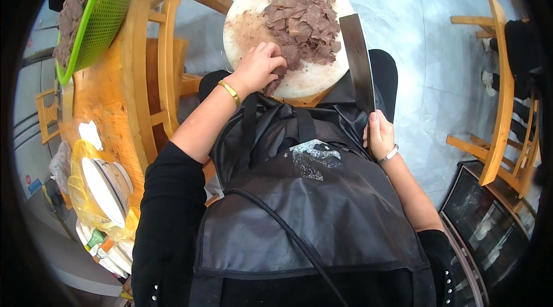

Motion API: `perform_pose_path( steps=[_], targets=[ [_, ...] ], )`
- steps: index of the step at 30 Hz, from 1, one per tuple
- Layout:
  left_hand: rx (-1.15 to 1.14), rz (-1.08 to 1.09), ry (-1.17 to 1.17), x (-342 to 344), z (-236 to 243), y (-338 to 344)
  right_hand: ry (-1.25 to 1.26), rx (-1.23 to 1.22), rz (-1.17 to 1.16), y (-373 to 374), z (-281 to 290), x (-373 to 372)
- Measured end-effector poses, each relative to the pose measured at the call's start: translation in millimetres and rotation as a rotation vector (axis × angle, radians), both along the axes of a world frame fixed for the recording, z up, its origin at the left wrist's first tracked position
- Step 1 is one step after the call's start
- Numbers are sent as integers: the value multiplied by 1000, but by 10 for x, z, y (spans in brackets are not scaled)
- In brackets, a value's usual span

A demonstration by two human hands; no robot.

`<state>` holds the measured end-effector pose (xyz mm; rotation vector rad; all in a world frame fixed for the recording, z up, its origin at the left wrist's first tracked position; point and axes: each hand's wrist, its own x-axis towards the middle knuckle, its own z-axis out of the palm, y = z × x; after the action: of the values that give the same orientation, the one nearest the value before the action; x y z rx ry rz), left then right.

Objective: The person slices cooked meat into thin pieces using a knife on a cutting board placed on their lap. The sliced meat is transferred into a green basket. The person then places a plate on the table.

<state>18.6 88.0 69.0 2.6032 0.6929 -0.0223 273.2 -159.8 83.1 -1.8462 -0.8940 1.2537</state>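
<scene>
- Black apron [311,215] covers the person's front and lap, a loose black strap crossing it and a glittery silver patch near its upper part
- Right hand [379,137], a silver band at the wrist, closes firmly around the handle end of a broad cleaver [358,62], whose dark blade points away from the body, along the right edge of a round board [245,13]
- Left hand [260,66], a gold bracelet [230,92] at the wrist, rests with bent fingers at the lower left of the pile of meat slices [305,24]; whether the fingertips pinch a piece or only press on it, one cannot tell
- Brown meat slices lie heaped on the white board, from its middle toward its far right, just beyond and to the right of the left hand's grip and to the left of the cleaver blade
- More sliced meat fills a green basket [109,13] at the upper left, above a wooden table [95,96]
- White bowl [103,191] sits beside a yellow plastic bag [78,163] on the left; wooden chairs [499,105] stand across the grey floor [403,13] on the right
</scene>
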Motion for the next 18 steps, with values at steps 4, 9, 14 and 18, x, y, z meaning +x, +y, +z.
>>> perform_pose_path(
  steps=[4, 9, 14, 18],
  targets=[
    [-47, -72, -233, -174, -161, 94, 14, -2, 1, 4, 0, 40],
    [-521, 485, -260, -518, -435, 26, 134, -17, -53, 11, -102, 71],
    [-234, 250, -109, -188, -91, -105, 144, -21, -60, 21, -100, 77],
    [-45, 387, 146, 25, -11, -237, 135, -17, -59, 32, -88, 61]
  ],
)
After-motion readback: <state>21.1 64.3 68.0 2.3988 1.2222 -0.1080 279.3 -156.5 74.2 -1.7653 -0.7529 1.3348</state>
